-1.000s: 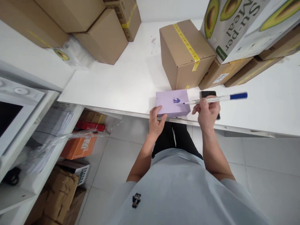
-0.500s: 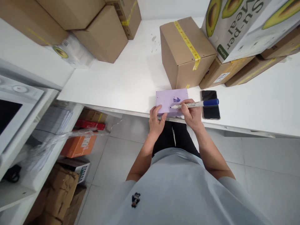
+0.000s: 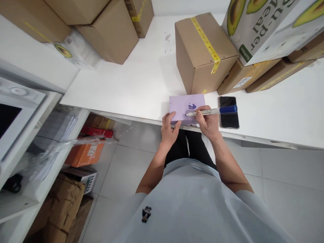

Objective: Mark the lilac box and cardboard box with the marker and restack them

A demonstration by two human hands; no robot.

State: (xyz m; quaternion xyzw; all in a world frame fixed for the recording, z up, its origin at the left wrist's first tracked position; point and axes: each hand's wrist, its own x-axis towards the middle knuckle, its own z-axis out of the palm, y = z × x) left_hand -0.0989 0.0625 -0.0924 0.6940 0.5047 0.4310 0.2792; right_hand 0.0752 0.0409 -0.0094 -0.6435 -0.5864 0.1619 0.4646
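Observation:
A small purple box [image 3: 180, 103] with a dark blue print on top lies at the front edge of the white table. My left hand [image 3: 170, 127] grips its near left corner, with fingers on top and thumb at the front side. My right hand [image 3: 208, 123] holds a white marker [image 3: 214, 111] with a blue cap on its back end. The marker's dark tip points left, at or just above the box top; I cannot tell whether it touches. A black phone [image 3: 228, 116] lies on the table just right of my right hand.
A taped cardboard box [image 3: 202, 57] stands behind the purple box. Flat cartons [image 3: 249, 76] and a large white avocado-printed box [image 3: 265, 30] are to its right. More cardboard boxes [image 3: 111, 33] fill the back left. A shelf unit with an orange box [image 3: 84, 153] is at left.
The view has shifted slightly. My hands, the marker and the purple box keep nearly the same arrangement, with the marker tip still over the box top.

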